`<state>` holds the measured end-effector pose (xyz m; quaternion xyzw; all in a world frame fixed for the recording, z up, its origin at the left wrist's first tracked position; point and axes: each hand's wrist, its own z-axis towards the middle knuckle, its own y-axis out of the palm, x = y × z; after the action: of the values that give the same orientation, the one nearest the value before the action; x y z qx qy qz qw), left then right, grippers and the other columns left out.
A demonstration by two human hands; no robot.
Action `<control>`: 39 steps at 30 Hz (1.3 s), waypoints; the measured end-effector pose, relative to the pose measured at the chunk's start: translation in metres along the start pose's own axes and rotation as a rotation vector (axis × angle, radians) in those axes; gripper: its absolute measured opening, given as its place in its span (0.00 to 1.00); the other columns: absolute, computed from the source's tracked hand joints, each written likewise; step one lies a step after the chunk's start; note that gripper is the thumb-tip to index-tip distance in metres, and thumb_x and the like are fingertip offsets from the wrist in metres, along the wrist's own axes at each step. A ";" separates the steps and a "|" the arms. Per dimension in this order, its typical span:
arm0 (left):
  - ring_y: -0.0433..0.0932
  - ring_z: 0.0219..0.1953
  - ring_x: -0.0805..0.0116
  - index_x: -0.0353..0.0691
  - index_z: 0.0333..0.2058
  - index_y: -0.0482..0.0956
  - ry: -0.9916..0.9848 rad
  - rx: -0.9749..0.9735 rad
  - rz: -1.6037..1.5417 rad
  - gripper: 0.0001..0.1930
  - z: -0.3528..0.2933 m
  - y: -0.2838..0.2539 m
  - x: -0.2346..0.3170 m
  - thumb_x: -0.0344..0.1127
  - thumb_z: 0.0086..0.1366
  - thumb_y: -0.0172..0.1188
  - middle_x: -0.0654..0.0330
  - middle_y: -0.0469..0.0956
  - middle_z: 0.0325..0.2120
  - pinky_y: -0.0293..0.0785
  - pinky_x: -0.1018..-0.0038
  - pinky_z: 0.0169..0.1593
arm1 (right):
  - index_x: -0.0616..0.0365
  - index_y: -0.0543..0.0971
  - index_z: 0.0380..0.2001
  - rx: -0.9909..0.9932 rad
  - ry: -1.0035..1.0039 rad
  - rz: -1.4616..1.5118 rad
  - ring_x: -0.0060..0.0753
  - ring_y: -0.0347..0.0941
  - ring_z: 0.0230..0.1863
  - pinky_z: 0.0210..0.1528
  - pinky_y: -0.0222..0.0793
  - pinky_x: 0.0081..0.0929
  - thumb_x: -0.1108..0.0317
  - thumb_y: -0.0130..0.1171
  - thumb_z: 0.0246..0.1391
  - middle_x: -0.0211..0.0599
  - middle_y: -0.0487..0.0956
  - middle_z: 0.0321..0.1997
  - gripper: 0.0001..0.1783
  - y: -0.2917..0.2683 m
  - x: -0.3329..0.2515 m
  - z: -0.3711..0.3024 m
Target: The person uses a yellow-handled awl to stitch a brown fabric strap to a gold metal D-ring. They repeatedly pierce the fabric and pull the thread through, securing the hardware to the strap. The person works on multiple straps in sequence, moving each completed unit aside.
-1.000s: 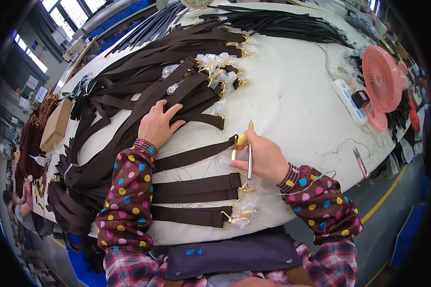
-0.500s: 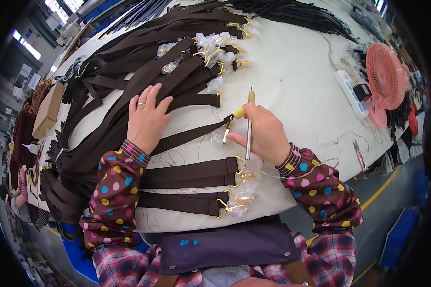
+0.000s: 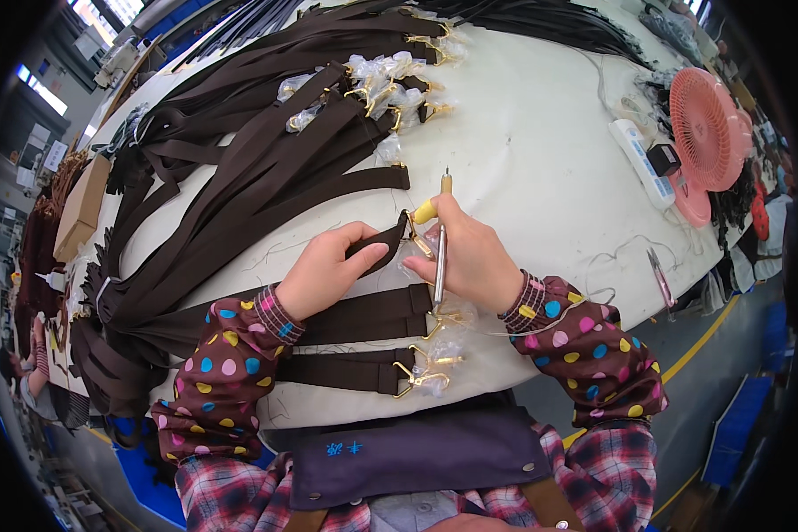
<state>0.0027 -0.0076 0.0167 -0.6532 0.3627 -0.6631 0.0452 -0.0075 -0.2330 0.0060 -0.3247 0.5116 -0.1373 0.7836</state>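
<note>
My left hand (image 3: 326, 269) pinches a dark brown webbing strap (image 3: 383, 246) near its end, thumb on top. A gold metal hook (image 3: 422, 246), partly in clear plastic film, is at that end. My right hand (image 3: 472, 255) is closed around a slim pen-like tool (image 3: 440, 266) with a silver barrel; a pointed brass end and a yellow piece show above the fingers. Its fingertips are beside the hook; whether they touch it is hard to see. Nearer to me lie two more strap ends (image 3: 363, 316) with gold hooks (image 3: 414, 377) in plastic film.
A heap of brown straps (image 3: 239, 191) with wrapped gold hardware (image 3: 386, 84) covers the white table's (image 3: 541, 177) left and far side. To the right are a white power strip (image 3: 640, 164), a pink fan (image 3: 705, 129), tweezers-like snips (image 3: 661, 277) and a thin cord (image 3: 585, 306).
My left hand has come off the heaped straps, moving right and nearer, and has taken hold of the single strap's end. My right hand with the tool has shifted slightly left; the strap end is raised.
</note>
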 end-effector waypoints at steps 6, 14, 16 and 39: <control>0.71 0.27 0.75 0.35 0.44 0.74 -0.389 -0.277 -0.522 0.12 -0.002 -0.019 -0.011 0.37 0.68 0.58 0.69 0.73 0.25 0.68 0.77 0.32 | 0.59 0.67 0.43 -0.061 -0.060 0.127 0.48 0.78 0.37 0.37 0.74 0.35 0.76 0.61 0.49 0.45 0.79 0.36 0.18 -0.015 0.032 0.007; 0.73 0.30 0.62 0.43 0.46 0.73 0.493 0.288 0.794 0.19 -0.009 0.011 0.016 0.28 0.56 0.66 0.58 0.71 0.32 0.71 0.70 0.35 | 0.59 0.70 0.43 0.090 -0.224 -0.202 0.47 0.74 0.41 0.44 0.70 0.37 0.76 0.61 0.51 0.40 0.80 0.37 0.16 -0.025 0.034 0.009; 0.74 0.32 0.62 0.44 0.44 0.75 0.421 0.187 0.597 0.17 -0.004 0.014 0.016 0.30 0.56 0.68 0.58 0.72 0.35 0.73 0.69 0.37 | 0.59 0.71 0.44 0.123 -0.247 -0.172 0.42 0.75 0.40 0.45 0.69 0.33 0.76 0.58 0.55 0.39 0.80 0.37 0.13 -0.024 0.033 0.007; 0.73 0.26 0.74 0.35 0.32 0.75 -0.042 -0.027 -0.173 0.07 0.021 0.029 0.006 0.31 0.61 0.64 0.63 0.75 0.27 0.70 0.78 0.31 | 0.60 0.70 0.32 -0.101 0.152 0.506 0.17 0.73 0.34 0.38 0.68 0.19 0.68 0.61 0.58 0.31 0.78 0.29 0.11 -0.020 0.027 0.002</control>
<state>0.0087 -0.0414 0.0035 -0.6964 0.3128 -0.6457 -0.0134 0.0087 -0.2619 -0.0001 -0.2141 0.6400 0.0646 0.7351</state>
